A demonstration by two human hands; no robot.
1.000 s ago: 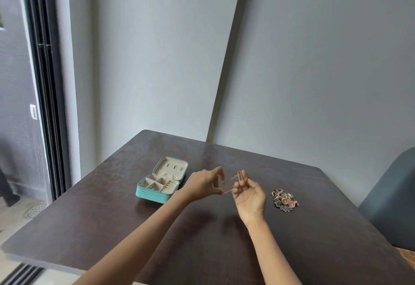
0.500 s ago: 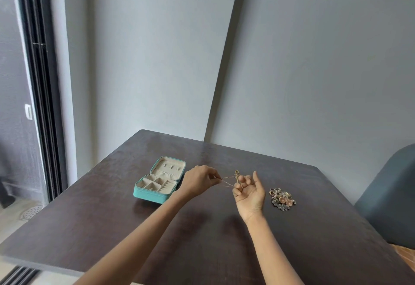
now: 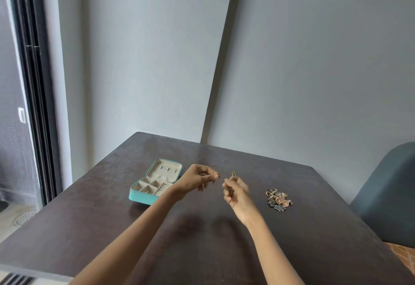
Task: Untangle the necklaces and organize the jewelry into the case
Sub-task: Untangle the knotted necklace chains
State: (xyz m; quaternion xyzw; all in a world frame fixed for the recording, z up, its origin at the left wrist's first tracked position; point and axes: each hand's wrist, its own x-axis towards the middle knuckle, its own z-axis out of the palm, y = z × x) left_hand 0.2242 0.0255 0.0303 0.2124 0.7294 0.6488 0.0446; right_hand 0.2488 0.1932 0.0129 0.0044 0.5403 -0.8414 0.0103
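Fingers [image 3: 226,191] curled, pinching gold pendant [image 3: 233,173]

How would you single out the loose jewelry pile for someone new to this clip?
On the dark wooden table, look right of both hands. The small heap of gold and coppery jewelry lies there, tangled and metallic, unlike the teal zip-around jewelry case lying open far left.

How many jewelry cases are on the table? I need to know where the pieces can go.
1: a teal jewelry case, lid open, on the table beside the left hand, across from the jewelry pile. None seems hidden.
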